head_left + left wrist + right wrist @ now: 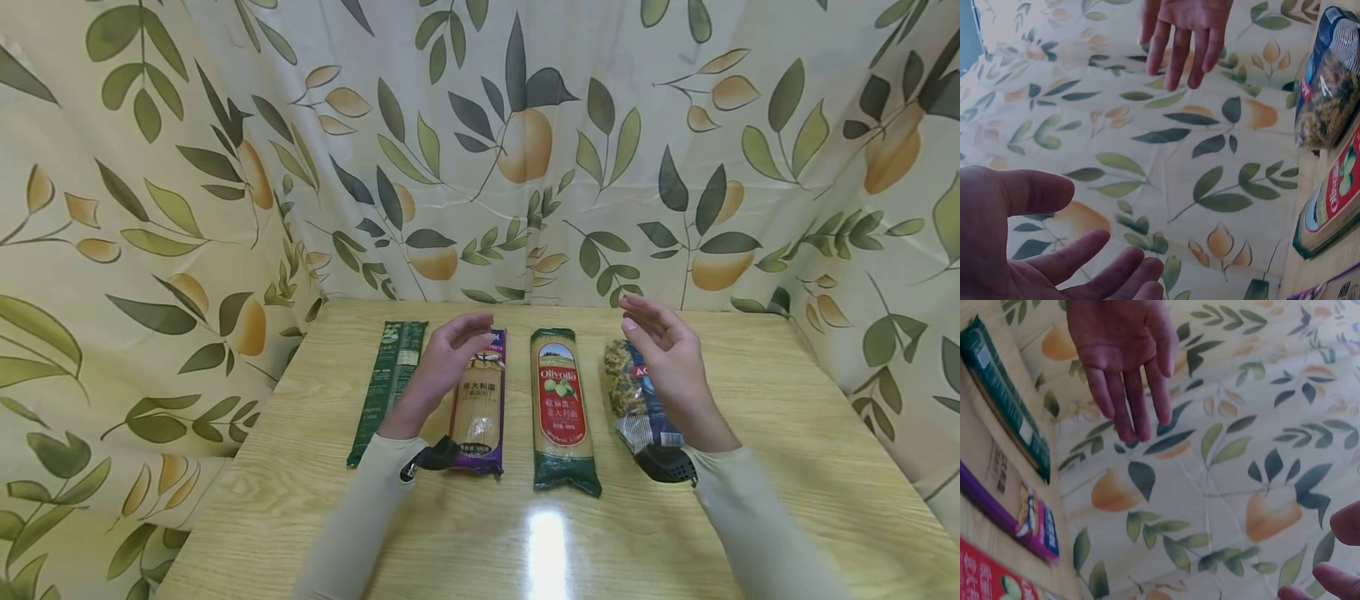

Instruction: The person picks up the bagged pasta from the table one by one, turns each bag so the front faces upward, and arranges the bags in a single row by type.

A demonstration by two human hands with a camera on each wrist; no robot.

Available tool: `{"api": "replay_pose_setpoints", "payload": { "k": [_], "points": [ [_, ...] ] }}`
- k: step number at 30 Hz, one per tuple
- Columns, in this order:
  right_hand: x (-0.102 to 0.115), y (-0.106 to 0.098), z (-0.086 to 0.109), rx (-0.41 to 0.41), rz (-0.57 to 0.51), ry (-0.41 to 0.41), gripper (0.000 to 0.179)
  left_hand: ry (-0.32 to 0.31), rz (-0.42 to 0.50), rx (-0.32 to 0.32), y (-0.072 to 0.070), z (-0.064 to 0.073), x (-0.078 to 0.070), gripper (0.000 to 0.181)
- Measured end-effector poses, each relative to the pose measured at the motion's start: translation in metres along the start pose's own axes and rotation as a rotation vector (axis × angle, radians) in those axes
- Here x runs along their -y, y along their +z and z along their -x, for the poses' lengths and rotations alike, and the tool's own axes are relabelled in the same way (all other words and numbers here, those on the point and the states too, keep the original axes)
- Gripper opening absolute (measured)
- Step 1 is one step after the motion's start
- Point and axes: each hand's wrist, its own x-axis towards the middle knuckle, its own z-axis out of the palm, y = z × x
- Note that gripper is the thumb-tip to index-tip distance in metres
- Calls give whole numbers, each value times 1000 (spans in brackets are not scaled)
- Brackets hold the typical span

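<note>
- Two empty hands hung in the air in the head view, fingers loosely bent: our left hand (442,362) partly covered the purple-edged spaghetti packet (480,408), our right hand (672,358) the clear-and-blue bag of short pasta (622,387).
- We judged the long packets best supported near mid-length, unbent, lest strands snap; the bag suited a wider, softer grip.
- Between those two lay the Olivoilà spaghetti packet (558,400); a dark-green packet (386,387) lay leftmost on the wooden table (251,521). Our left wrist's black strap (438,455) hid the purple-edged packet's lower corner.
- Left wrist view: our left thumb stood apart from the fingers, pinching nothing; packs lined the right side before the fruit-patterned curtain (1166,162).
- Right wrist view: our left fingers were slightly spread; only our right fingertips showed, so their full pose we couldn't tell there.
</note>
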Motion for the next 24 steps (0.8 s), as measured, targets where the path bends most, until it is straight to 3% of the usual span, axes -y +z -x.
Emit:
{"api": "replay_pose_setpoints", "payload": {
  "k": [8, 24],
  "points": [
    [11, 29, -4, 61, -88, 34, 51, -6, -14, -78, -24, 10, -3, 43],
    [7, 93, -10, 182, -226, 76, 44, -17, 15, -204, -72, 27, 0, 42]
  ]
}}
